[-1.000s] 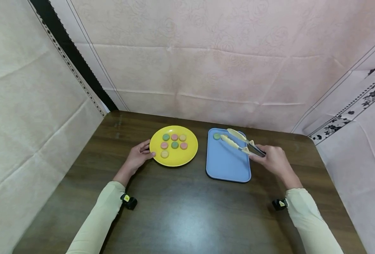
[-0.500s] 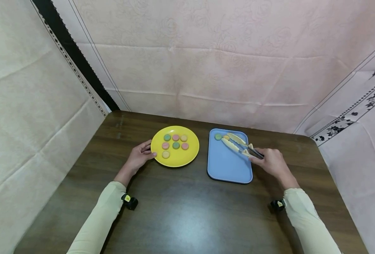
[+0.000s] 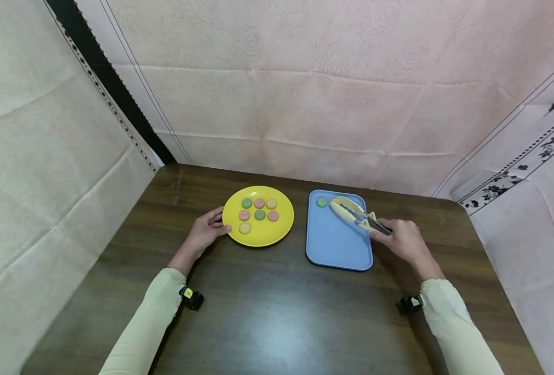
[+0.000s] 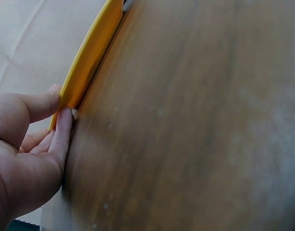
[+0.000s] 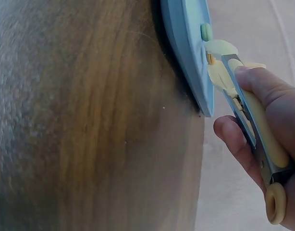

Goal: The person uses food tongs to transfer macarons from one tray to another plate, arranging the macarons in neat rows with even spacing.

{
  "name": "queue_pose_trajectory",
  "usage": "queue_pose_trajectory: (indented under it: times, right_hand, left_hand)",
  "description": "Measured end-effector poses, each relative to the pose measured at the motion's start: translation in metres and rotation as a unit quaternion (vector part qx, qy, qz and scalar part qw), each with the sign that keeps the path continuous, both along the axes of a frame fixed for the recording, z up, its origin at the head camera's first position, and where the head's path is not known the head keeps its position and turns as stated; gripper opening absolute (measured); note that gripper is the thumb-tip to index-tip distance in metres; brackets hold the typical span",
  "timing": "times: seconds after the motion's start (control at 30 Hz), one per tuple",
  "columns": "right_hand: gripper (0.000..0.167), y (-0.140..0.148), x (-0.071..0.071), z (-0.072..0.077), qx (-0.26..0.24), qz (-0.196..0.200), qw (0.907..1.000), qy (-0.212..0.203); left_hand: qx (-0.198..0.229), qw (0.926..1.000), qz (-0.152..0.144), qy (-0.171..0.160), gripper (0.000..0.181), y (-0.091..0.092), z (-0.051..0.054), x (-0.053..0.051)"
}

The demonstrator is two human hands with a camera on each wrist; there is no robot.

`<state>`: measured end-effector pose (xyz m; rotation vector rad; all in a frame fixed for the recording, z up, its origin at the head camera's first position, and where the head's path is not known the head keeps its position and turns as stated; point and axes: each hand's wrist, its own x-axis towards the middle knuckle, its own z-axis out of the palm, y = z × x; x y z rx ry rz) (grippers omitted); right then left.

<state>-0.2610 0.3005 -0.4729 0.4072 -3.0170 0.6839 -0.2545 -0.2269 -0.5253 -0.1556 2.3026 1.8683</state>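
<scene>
In the head view my left hand (image 3: 205,233) pinches the left rim of a round yellow plate (image 3: 277,232), thumb on top and fingers underneath. Several small macaron-like rounds in green, pink and pale yellow lie on it. My right hand (image 3: 403,239) grips a pair of tongs (image 3: 343,213) with cream tips and metal arms. Those tips reach over the far part of a blue tray (image 3: 337,250), on either side of a yellow-orange round (image 5: 211,58), mostly hidden by them. Beside it on the tray lies a green round (image 3: 321,202).
Plate and tray stand apart near the far edge of a dark wooden table (image 3: 267,312). Behind the table hangs a pale cloth (image 3: 305,114), with another pale cloth (image 3: 70,156) on the left. Each wrist wears a small black camera.
The tongs have come down and narrowed, their tips moving in around the yellow-orange round on the tray. My left hand stays on the plate's rim.
</scene>
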Motion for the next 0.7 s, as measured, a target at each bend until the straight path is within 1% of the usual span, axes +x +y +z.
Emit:
queue_pose_trajectory:
  times: [0.2, 0.3, 0.43, 0.6, 0.7]
  right_hand:
    - [0.050, -0.004, 0.007, 0.011, -0.006, 0.003, 0.9998, 0.021]
    - [0.047, -0.011, 0.011, 0.018, -0.010, 0.002, 0.9996, 0.028]
    - [0.049, -0.025, 0.017, 0.028, -0.017, 0.009, 0.9991, 0.039]
    - [0.053, -0.046, 0.022, 0.034, -0.017, 0.035, 0.9969, 0.068]
    - [0.055, -0.059, 0.024, 0.036, -0.028, 0.053, 0.9959, 0.067]
  left_hand:
    - [0.003, 1.0000, -0.002, 0.002, 0.073, 0.000, 0.000, 0.000]
    - [0.003, 1.0000, -0.004, 0.003, 0.073, 0.000, 0.001, 0.000]
    - [0.006, 1.0000, -0.004, 0.002, 0.073, 0.000, 0.001, 0.000]
    - [0.007, 0.9999, -0.008, 0.004, 0.074, 0.000, -0.001, 0.000]
    - [0.012, 0.9999, -0.008, 0.004, 0.074, 0.000, -0.002, -0.001]
